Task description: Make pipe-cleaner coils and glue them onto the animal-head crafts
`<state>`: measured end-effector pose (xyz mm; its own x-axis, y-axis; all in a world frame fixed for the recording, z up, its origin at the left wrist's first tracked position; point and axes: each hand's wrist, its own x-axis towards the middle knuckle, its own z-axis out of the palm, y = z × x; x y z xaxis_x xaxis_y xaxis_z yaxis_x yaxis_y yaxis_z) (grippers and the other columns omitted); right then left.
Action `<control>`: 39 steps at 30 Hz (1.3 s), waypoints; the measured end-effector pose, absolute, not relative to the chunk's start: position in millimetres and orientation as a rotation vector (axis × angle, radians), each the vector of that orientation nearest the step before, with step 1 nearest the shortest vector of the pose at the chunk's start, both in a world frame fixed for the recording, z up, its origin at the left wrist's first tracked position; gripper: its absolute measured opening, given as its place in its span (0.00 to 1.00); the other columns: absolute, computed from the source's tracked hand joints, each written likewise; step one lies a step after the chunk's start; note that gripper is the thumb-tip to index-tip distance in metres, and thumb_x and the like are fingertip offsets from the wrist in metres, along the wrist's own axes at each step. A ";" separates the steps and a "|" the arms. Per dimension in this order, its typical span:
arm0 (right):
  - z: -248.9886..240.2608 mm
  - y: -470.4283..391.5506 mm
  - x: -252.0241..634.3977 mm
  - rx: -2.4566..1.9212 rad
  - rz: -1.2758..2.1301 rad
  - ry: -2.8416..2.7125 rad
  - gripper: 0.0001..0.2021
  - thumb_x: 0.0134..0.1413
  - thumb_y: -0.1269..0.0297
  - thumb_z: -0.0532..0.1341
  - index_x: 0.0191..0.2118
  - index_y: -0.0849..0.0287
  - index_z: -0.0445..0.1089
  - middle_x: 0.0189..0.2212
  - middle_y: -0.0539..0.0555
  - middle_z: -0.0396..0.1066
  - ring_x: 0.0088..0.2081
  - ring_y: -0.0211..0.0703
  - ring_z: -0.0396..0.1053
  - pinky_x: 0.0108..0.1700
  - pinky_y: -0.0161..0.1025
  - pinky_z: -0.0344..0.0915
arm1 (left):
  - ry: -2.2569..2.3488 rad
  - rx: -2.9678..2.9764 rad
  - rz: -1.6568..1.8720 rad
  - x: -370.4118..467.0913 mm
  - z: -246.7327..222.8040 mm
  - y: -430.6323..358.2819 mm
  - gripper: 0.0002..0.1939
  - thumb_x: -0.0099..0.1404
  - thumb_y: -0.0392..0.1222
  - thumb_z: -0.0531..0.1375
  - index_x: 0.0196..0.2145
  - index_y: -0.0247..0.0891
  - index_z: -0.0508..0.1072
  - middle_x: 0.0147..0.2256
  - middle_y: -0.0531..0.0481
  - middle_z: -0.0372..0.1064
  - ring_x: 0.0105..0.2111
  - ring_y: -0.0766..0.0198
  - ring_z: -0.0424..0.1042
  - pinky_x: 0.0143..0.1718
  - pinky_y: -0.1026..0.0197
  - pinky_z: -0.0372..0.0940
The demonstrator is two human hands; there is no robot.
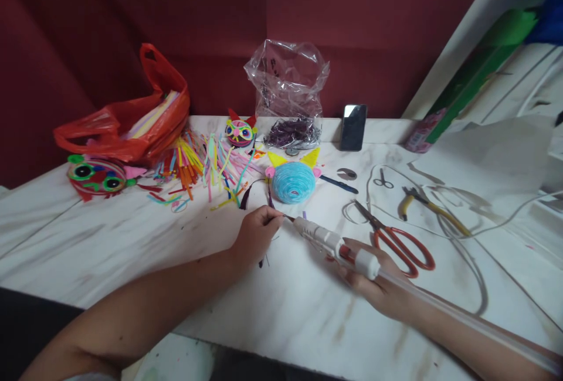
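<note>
My right hand is wrapped round a white hot glue gun with a long glue stick trailing from its back end. The gun's nozzle points left, right at the fingertips of my left hand. Those fingers are pinched together on something small and dark that I cannot make out. Just beyond the nozzle sits a light blue coiled animal head with yellow ears and pink side pieces. Dark purple tassels lie to its left, near my left hand.
Orange-handled scissors, yellow-handled pliers and small scissors lie at right among a white cord. Behind are a phone and a clear bag. Colourful strips, two finished-looking heads and a red bag occupy the left.
</note>
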<state>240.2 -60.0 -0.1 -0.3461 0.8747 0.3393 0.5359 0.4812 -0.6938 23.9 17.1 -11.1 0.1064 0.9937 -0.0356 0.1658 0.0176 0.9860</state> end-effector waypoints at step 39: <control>5.2 -60.0 237.8 -1.107 0.670 -2.047 0.06 0.55 0.64 0.53 0.31 0.58 0.63 0.24 0.52 0.67 0.24 0.39 0.66 0.24 0.34 0.64 | 1.268 1.410 1.053 24.5 -7.9 14.1 0.09 0.52 0.44 0.59 0.26 0.35 0.72 0.17 0.57 0.58 0.19 0.73 0.56 0.20 0.69 0.51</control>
